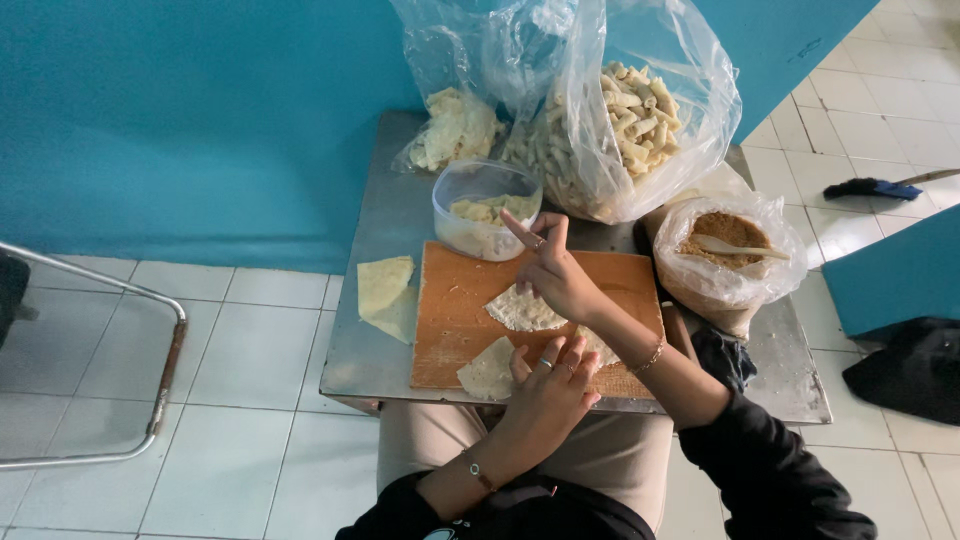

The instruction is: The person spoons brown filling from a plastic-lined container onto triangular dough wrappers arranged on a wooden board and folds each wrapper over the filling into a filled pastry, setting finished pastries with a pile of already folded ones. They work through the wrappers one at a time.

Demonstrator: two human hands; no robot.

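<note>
Both hands work over a wooden board on a small metal table, seen from above. Her right hand hovers unclenched above a thin, pale wrapper sheet in the middle of the board, index and middle fingers raised, grasping nothing. Below it, the left hand rests loosely on the board's near edge, fingers spread, just beside a second wrapper at the front. Spare yellowish sheets lie on the table left of the board. Behind it stands a clear plastic tub of filling; farther back, a large clear bag of rolled pieces. To the right, another bag holds brown crumbs with a pale spoon resting in them.
</note>
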